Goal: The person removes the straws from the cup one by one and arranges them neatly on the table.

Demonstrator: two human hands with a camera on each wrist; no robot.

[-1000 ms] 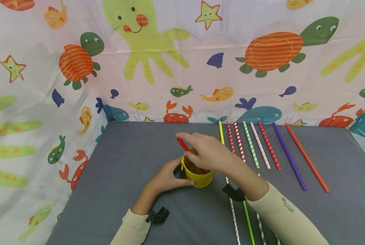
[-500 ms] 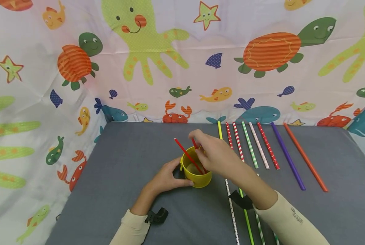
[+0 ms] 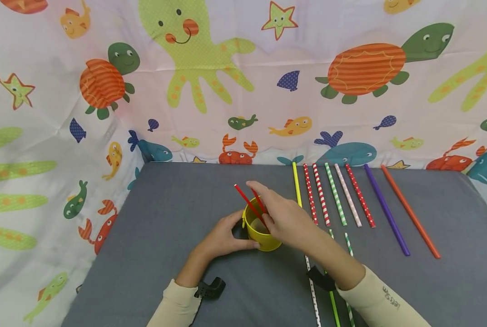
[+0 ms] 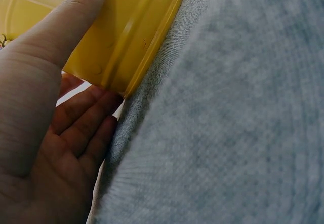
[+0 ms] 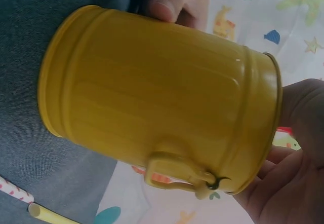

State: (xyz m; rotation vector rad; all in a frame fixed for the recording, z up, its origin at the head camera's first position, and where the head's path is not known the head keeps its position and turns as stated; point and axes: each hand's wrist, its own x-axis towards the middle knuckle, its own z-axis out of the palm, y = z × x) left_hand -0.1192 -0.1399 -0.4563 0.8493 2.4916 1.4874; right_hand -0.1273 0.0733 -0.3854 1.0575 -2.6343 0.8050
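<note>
A yellow metal bucket (image 3: pixel 269 242) stands upright on the grey cloth. My left hand (image 3: pixel 222 237) holds it from the left side, thumb on its near wall and fingers around the far side; the wall under the thumb (image 4: pixel 81 21) shows in the left wrist view. One red straw (image 3: pixel 243 196) leans in the bucket, its top sticking out to the upper left. Above the rim, my right hand (image 3: pixel 284 215) pinches a second red straw (image 3: pixel 258 200), whose lower end is inside. In the right wrist view the bucket's side handle (image 5: pixel 174 171) is visible, and the straws are mostly hidden.
To the right lies a row of straws, among them yellow (image 3: pixel 296 181), purple (image 3: pixel 386 209) and orange (image 3: pixel 410 211). Nearer, beneath the right forearm, lie a dotted white straw (image 3: pixel 313 290) and green ones (image 3: pixel 334 309). A sea-animal curtain (image 3: pixel 211 81) hangs behind.
The two red straws, together in my right hand at first, have come apart; one leans free in the bucket. My right hand moved right, then slightly back left with the other. The left hand stays put.
</note>
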